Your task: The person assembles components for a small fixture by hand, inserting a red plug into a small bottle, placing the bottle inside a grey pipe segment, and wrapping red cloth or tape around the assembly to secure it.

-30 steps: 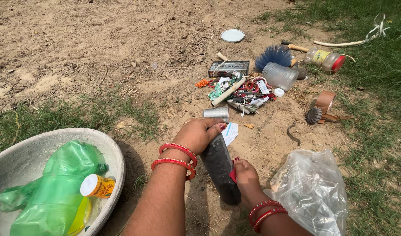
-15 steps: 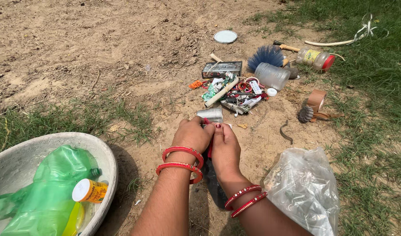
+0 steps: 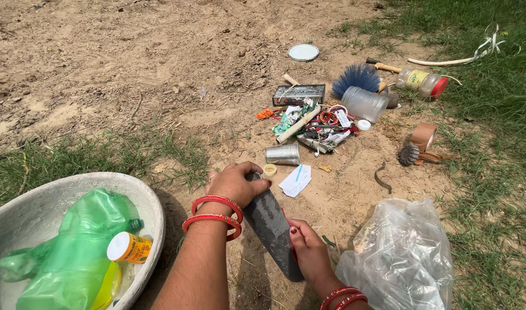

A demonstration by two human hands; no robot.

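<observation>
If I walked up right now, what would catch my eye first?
Probably the two hands at the bottom centre: the left hand grips the top of a dark grey cylinder and the right hand holds its lower side. Next, the crushed green plastic bottle in the pale basin at lower left, and the pile of small litter on the bare dirt beyond.

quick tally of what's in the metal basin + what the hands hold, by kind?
Crushed green plastic bottle: 1
Small orange-labelled container with white cap: 1
Dark grey cylinder, held by left hand and right hand: 1
Total: 3
</observation>
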